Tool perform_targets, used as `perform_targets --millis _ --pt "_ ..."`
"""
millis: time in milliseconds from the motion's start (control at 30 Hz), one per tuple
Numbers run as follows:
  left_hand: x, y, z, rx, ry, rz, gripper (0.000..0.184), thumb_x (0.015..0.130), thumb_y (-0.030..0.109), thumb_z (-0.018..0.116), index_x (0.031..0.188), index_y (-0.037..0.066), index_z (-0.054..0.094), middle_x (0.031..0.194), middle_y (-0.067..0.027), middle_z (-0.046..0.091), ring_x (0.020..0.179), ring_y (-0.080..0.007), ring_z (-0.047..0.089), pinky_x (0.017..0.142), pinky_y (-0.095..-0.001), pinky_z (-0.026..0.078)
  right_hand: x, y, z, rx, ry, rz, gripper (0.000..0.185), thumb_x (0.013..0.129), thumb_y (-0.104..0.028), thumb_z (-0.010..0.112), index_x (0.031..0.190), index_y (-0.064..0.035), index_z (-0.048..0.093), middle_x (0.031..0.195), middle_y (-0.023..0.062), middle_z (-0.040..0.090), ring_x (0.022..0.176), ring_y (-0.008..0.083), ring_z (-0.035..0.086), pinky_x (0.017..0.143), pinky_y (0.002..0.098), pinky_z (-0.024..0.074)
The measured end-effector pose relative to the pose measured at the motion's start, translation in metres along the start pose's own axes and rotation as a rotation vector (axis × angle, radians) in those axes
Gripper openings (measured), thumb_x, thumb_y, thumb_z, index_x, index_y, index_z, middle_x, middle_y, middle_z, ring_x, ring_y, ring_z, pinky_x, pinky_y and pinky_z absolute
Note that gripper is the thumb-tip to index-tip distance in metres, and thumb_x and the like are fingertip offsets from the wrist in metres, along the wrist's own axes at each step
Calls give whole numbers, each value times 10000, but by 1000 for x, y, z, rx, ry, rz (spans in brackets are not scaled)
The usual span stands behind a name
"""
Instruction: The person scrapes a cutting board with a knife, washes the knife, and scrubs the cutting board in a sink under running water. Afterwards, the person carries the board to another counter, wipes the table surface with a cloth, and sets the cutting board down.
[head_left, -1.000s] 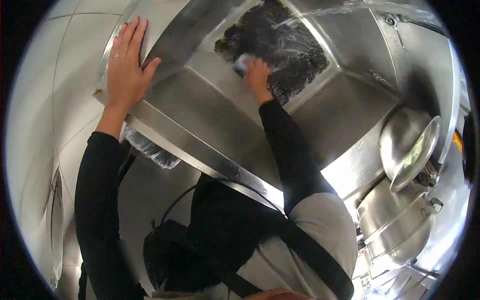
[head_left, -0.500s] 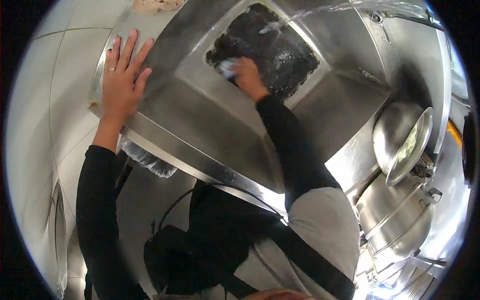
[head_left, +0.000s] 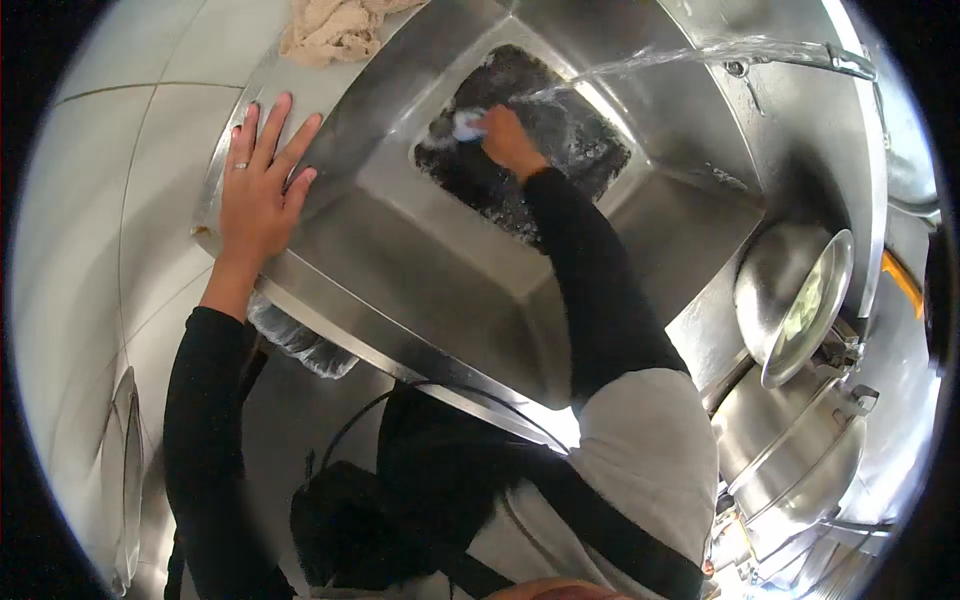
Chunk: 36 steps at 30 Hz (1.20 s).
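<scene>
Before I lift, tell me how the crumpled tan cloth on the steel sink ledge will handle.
The crumpled tan cloth will likely flop, judging by its loose folds. Its irregular heap probably won't roll on the flat steel ledge.

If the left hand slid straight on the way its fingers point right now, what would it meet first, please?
Probably the crumpled beige cloth, ahead of the left hand along the sink's ledge, though depth is unclear.

Pale tiles (head_left: 165, 170) cover the left side here, big ones, split by thin joints (the topmost one looks darkest to me). The floor (head_left: 325, 430) below is a dull, shadowy grey. Over on the right, a steel surface (head_left: 895, 430) shines, with white light glaring hard toward the bottom corner.
</scene>
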<state>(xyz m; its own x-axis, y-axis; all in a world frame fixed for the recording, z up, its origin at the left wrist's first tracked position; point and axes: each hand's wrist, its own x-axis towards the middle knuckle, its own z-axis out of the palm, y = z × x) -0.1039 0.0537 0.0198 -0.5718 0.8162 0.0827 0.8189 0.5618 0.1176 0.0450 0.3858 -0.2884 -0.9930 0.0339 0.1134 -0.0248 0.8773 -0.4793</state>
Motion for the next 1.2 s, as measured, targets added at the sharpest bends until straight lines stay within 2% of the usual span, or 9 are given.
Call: perform_targets --millis 167,267,467,600,767,833,967,1033,1200 --pt "-1 4 -2 -15 -23 -17 557 924 238 626 1457 339 495 1607 4 326 1476 -339 273 1192 -523 227 -41 126 -60 -398 176 367 285 712 -136 658 983 -94 735 999 132 677 867 341 609 774 483 469" --pt "2 6 -7 -16 -18 -30 553 927 237 623 1457 331 496 1604 2 331 1470 -349 280 1191 -525 228 47 159 26 -724 232 40 225 813 -266 642 926 -88 721 895 116 698 855 326 658 740 475 500" --pt "0 3 -3 -27 -5 10 548 931 239 617 1460 314 493 1601 -6 335 1461 -362 289 1186 -525 239 -55 -89 57 116 72 178 306 758 -117 621 1054 -76 687 941 161 606 952 380 564 788 493 453" --pt "1 4 0 -13 11 41 555 937 247 613 1473 297 477 1597 -16 343 1453 -379 300 1188 -516 242 -161 15 -43 -29 193 139 294 733 2 575 988 -91 689 955 143 637 940 355 577 815 497 436" --pt "0 5 1 15 18 64 575 939 257 628 1488 269 456 1602 -35 331 1453 -402 288 1190 -501 247 -191 198 -59 -425 -7 672 314 811 -203 652 1085 -57 606 921 167 643 792 376 627 646 503 484" --pt "1 5 -1 17 18 62 579 940 252 627 1491 270 450 1603 -39 330 1451 -403 293 1189 -502 250 -175 106 -14 -637 617 1277 372 865 -272 655 1122 -18 567 856 205 656 716 399 653 548 507 507" --pt "-2 3 1 24 18 63 599 935 237 630 1500 266 436 1601 -58 330 1448 -408 295 1189 -501 247 -194 -91 16 203 -88 674 470 837 -257 637 1228 -5 580 1138 263 635 1007 446 626 877 516 499" --pt "-1 3 2 11 32 73 595 932 253 625 1496 294 439 1602 -35 327 1452 -390 293 1190 -509 242 -133 -125 -11 490 -269 819 489 815 -295 654 1196 7 609 1192 268 634 1099 454 611 965 514 476" --pt "-1 10 -2 21 14 54 601 929 268 621 1500 289 434 1606 -50 312 1460 -401 269 1195 -518 224 15 -25 -150 812 -1 800 314 903 -259 594 995 36 655 837 118 675 698 224 636 574 380 509"
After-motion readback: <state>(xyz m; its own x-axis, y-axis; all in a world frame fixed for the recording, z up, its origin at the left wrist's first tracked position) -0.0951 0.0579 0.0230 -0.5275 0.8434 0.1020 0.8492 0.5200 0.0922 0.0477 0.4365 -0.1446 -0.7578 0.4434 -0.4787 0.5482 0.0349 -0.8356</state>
